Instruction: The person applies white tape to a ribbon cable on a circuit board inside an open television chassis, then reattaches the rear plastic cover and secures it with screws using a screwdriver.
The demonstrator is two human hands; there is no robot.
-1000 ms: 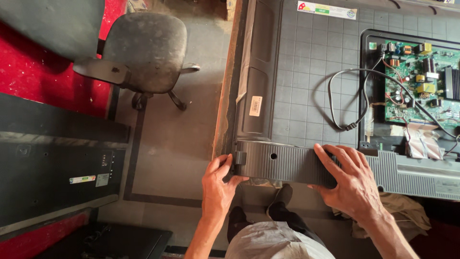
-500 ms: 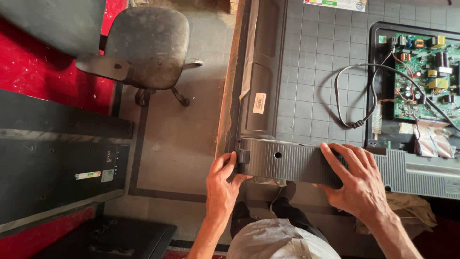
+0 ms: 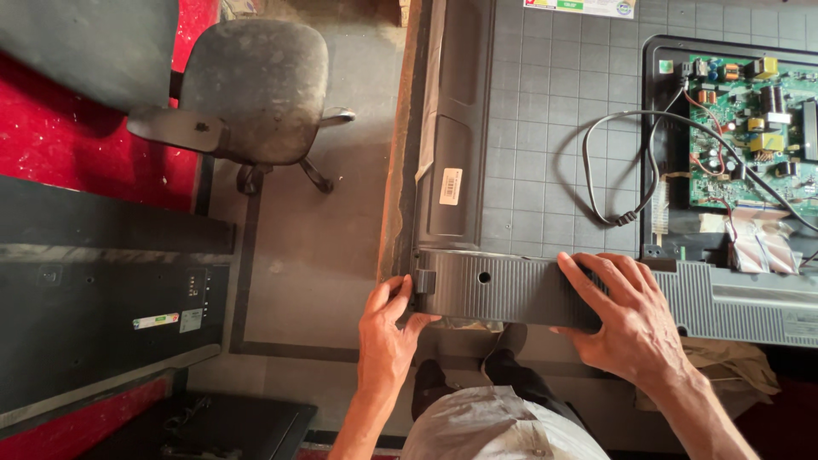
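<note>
Two hands (image 3: 388,336), one ribbed grey panel (image 3: 503,290), one circuit board (image 3: 750,128), one black cable (image 3: 613,170), one office chair (image 3: 256,89).

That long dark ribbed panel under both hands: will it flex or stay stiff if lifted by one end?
The ribbed panel looks like thin moulded plastic, long and narrow, so probably light and slightly bendy. The left hand and right hand span it, suggesting two-handed support suits it.
</note>
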